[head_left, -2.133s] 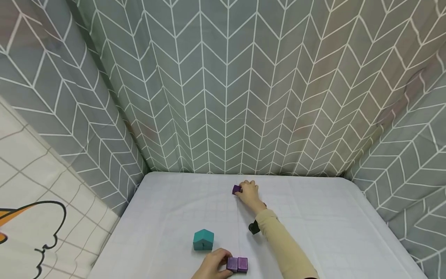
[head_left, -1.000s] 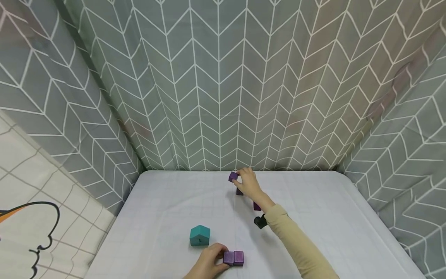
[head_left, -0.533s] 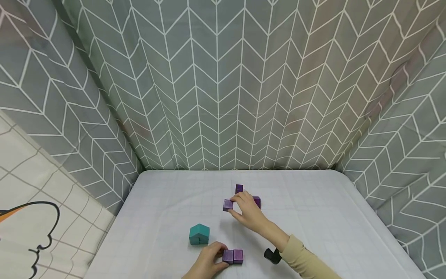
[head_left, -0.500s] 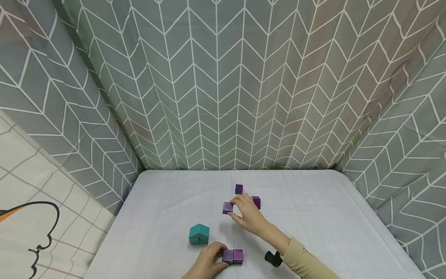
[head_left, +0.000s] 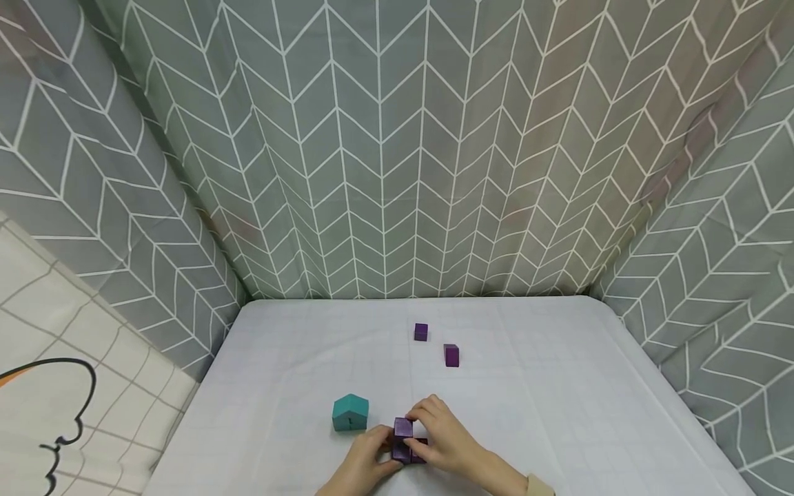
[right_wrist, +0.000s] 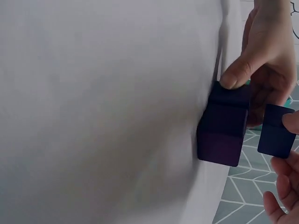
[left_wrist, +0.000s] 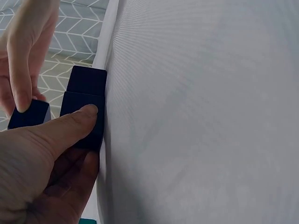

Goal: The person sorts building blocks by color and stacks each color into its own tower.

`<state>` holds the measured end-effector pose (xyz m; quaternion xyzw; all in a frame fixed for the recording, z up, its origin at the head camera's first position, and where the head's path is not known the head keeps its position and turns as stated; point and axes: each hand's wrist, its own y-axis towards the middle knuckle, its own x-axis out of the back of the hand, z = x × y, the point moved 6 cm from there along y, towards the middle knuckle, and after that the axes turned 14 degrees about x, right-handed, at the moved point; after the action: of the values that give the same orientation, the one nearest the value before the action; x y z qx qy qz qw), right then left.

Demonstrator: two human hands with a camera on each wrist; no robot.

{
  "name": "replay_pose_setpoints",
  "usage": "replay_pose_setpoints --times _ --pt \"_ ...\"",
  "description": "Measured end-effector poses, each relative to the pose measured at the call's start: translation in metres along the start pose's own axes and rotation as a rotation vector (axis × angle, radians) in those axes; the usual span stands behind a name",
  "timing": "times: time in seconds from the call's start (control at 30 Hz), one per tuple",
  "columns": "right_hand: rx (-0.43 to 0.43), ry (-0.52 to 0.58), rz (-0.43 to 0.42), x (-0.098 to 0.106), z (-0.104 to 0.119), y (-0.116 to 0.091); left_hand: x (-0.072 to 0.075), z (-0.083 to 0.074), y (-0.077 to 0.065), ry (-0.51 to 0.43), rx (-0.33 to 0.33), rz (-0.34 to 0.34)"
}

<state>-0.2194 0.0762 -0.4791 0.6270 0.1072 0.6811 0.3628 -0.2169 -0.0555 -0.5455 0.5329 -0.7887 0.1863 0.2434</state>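
Near the front of the table, my left hand (head_left: 362, 460) holds a purple block (head_left: 400, 452) between thumb and fingers. A second purple block (head_left: 420, 452) stands against its right side. My right hand (head_left: 449, 442) pinches a purple cube (head_left: 403, 426) by its edge. In the left wrist view this cube (left_wrist: 32, 114) hangs above the pair, with a gap between. The right wrist view also shows the held cube (right_wrist: 276, 135) apart from the blocks below. A teal house-shaped block (head_left: 350, 413) stands just behind my left hand.
Farther back on the white-covered table (head_left: 298, 358) lie a small purple cube (head_left: 421, 332) and a taller purple block (head_left: 451, 355). A grey curtain (head_left: 397, 172) with white lines hangs behind the table's back edge and at its sides.
My right hand picked up a purple cube from the back of the table and brought it forward, over the pair of blocks. My left hand stays on its block.
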Motion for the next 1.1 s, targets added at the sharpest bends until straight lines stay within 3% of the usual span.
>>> replay_pose_setpoints --times 0.1,0.3,0.7,0.8,1.0,1.1 --pt "0.015 -0.002 -0.014 -0.001 0.004 -0.004 -0.001 0.0 0.0 -0.01 0.0 0.0" --pt "0.045 -0.023 0.0 -0.004 0.009 -0.009 -0.001 -0.001 -0.002 0.003 -0.077 -0.053" --pt "0.066 -0.06 0.021 -0.006 0.012 -0.008 0.001 -0.004 -0.004 0.053 -0.127 -0.122" --pt "0.049 -0.08 0.033 -0.005 0.013 -0.008 0.001 -0.004 -0.005 0.046 -0.126 -0.108" --pt "0.003 -0.087 0.062 -0.005 0.014 -0.011 0.0 -0.002 -0.005 0.017 -0.063 -0.051" --pt "-0.015 -0.082 0.068 -0.006 0.013 -0.011 0.001 -0.003 -0.005 0.024 -0.073 -0.06"
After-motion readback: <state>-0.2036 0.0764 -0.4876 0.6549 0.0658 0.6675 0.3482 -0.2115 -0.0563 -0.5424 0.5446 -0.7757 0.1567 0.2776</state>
